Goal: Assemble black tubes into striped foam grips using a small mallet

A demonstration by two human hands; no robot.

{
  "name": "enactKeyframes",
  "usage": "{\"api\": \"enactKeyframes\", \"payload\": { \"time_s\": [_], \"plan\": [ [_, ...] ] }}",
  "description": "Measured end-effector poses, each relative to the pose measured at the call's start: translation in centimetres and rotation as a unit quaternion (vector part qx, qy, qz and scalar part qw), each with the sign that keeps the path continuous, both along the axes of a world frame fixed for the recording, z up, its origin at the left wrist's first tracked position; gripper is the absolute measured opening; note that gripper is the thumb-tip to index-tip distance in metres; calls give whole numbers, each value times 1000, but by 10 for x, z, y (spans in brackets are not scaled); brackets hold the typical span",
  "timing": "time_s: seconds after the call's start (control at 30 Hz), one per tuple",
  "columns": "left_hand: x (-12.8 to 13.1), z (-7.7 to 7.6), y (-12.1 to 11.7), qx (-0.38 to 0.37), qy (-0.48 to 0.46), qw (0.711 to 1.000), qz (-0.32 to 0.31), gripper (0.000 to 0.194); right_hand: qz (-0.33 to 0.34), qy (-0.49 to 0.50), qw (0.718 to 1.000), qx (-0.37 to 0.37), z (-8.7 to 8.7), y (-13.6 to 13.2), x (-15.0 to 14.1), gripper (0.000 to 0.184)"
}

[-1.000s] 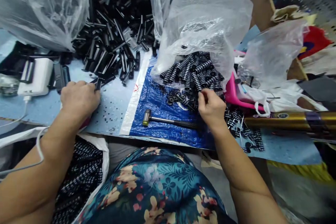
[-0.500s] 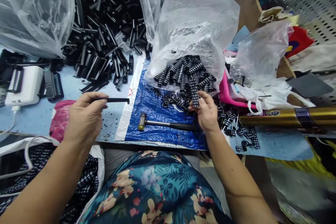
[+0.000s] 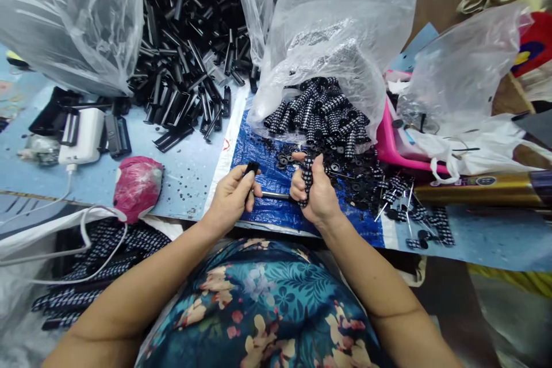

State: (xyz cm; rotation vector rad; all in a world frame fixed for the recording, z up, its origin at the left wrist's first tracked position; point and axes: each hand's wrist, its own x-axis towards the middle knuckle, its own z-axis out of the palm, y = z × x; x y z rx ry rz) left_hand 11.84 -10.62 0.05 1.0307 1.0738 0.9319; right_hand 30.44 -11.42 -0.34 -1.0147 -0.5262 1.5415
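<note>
My left hand point(image 3: 228, 195) pinches a black plastic piece point(image 3: 252, 168) between thumb and fingers, its end pointing up and away from me. Facing it, my right hand point(image 3: 319, 195) is wrapped round a black-and-white checkered grip piece point(image 3: 307, 175), held upright. The two pieces are apart. Below and between my hands lies a hammer point(image 3: 276, 196) on the blue plastic sheet point(image 3: 269, 215); its shaft shows, while my hands cover its head and handle. Behind my right hand, small black discs point(image 3: 287, 159) are scattered on the sheet.
Checkered grips point(image 3: 330, 109) spill from a clear plastic bag point(image 3: 332, 6). A heap of black plastic pieces point(image 3: 181, 69) stands at back left. A pink tray point(image 3: 401, 144) and a gold cylinder point(image 3: 474, 190) are on the right. A pink wrapped bundle point(image 3: 137, 187) and a white box with a cable point(image 3: 86, 135) lie left.
My left hand has moved right with the black piece, turning it to point away. My right hand has drawn left and closer to it, its checkered piece now away from the heap.
</note>
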Motion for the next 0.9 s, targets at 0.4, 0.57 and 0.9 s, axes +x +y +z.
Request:
{"api": "enactKeyframes", "payload": {
  "time_s": [0.4,0.57,0.9],
  "plan": [
    [33,9,3,98,75,991,-52,25,-9,-265,947,179,-11,-14,-11,86],
    [14,10,-1,42,52,995,-73,32,54,-541,721,429,-19,-20,15,109],
    [23,11,-15,13,-18,1000,17,38,-13,-651,597,467,-13,-33,-1,103]
  ]
}}
